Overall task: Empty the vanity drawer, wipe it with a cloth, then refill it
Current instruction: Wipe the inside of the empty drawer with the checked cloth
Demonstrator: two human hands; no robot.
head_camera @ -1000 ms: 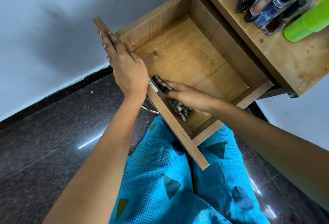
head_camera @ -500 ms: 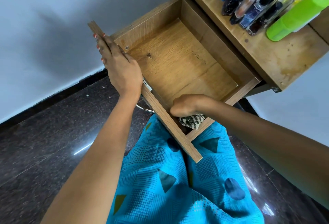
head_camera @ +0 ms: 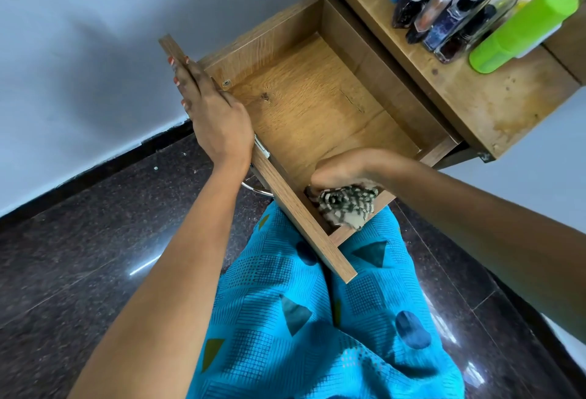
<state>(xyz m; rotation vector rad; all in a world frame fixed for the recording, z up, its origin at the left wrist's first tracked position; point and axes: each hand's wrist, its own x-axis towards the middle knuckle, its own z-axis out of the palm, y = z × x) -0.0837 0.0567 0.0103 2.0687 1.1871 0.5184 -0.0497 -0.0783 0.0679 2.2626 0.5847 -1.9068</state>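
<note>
Cloth (head_camera: pixel 345 205) clenched in right hand (head_camera: pixel 345 167) fingers, wiping drawer (head_camera: pixel 304 104) front corner; left hand (head_camera: pixel 218 119) fingers flat along front edge, apparently steadying it.

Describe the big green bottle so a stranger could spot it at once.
Find the wooden vanity top above the open drawer. Of the bottles crowded there, the big green bottle is nearest the picture's right edge. It is opaque lime green and thick; its neighbours are slim, dark or clear.
</note>
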